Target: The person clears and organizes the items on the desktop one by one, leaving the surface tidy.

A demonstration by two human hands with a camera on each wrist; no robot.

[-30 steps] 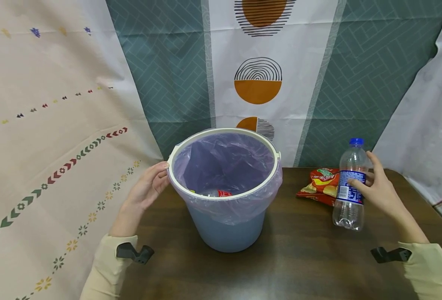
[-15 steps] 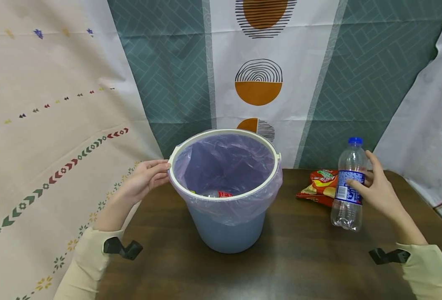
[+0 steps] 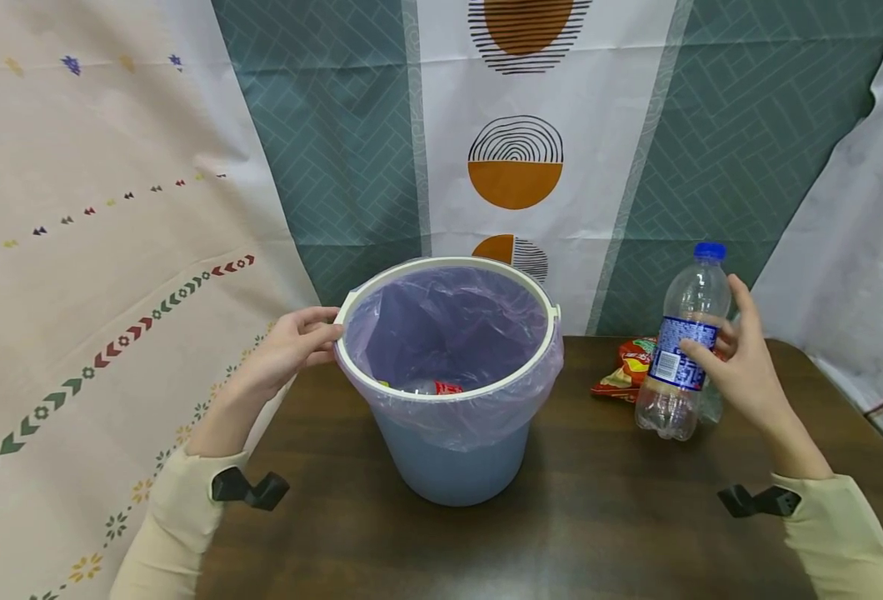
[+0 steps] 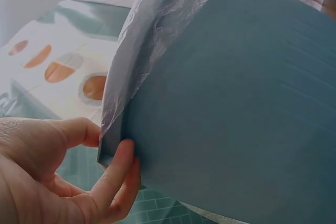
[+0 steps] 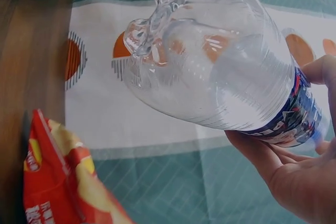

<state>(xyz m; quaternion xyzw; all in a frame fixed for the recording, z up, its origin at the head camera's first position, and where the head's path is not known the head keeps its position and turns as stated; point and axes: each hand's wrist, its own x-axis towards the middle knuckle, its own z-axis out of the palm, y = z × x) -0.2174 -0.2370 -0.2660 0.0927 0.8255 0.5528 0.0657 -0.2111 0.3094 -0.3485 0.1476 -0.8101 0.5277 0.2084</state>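
Observation:
My left hand (image 3: 280,350) pinches the left rim of a blue trash bin (image 3: 456,467); the left wrist view shows thumb (image 4: 81,131) and fingers on either side of that rim. A thin purple plastic bag (image 3: 452,321) lines the bin and folds over its edge. To the right, my right hand (image 3: 749,383) grips a clear plastic bottle (image 3: 683,354) by its blue label, thumb on one side and fingers on the other. The bottle has a blue cap (image 3: 710,251) and tilts, its base toward the bin. In the right wrist view the bottle (image 5: 210,77) looks transparent throughout.
Behind the bottle a red chip bag (image 3: 629,367) lies on the dark wooden table (image 3: 599,517), partly hidden. Another clear object (image 3: 710,404) shows beside the bottle's base. Inside the bin is a red-labelled item (image 3: 447,387). Patterned cloth (image 3: 351,150) hangs behind.
The bottle has risen with my right hand, shifted slightly left and tilted more. My left forearm has swung outward to the left, with the hand staying at the bin's rim.

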